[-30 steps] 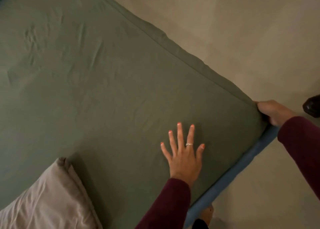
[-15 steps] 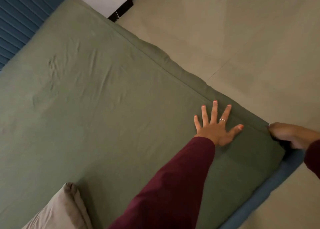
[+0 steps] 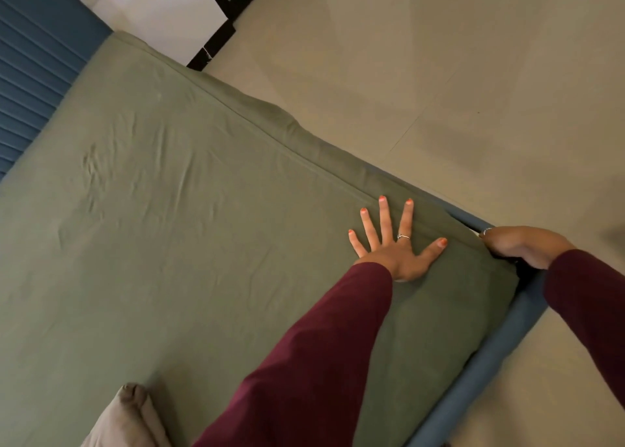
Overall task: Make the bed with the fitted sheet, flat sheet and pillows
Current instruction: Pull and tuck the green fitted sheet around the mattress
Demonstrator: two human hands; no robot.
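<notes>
Fitted sheet (image 3: pixel 209 216): olive-green, stretched across the top of the mattress and down its visible side along the floor edge; it covers the bed from the headboard end to the near corner.
Sheet surface: mostly flat, with a cluster of small creases on the left part and fainter wrinkles toward the middle (none near the corner under the hands).
Left hand (image 3: pixel 395 247): laid palm-down on the fitted sheet just inside the corner, fingers (image 3: pixel 384 221) spread wide and straight; the grip is apart, holding nothing, only pressing flat. A ring shows on one finger; nails are painted orange-red.
Right hand (image 3: pixel 521 245): at the very corner of the mattress, fingers curled down over the edge between mattress and bed frame; the grip is closed at the corner, but whether it pinches sheet fabric cannot be told, as the fingertips are hidden.
Sleeves (image 3: pixel 314 362): dark maroon, on both arms.
Bed frame (image 3: pixel 490 362): blue padded rail, exposed along the foot edge and at the corner beside the right hand.
Headboard (image 3: pixel 30 84): blue, ribbed, at upper left, touching the far end of the mattress.
Pillow (image 3: pixel 128 419): beige, lying on the fitted sheet at the bottom-left edge, only one corner in view.
Floor (image 3: pixel 439 74): pale tiles, beside the bed.
</notes>
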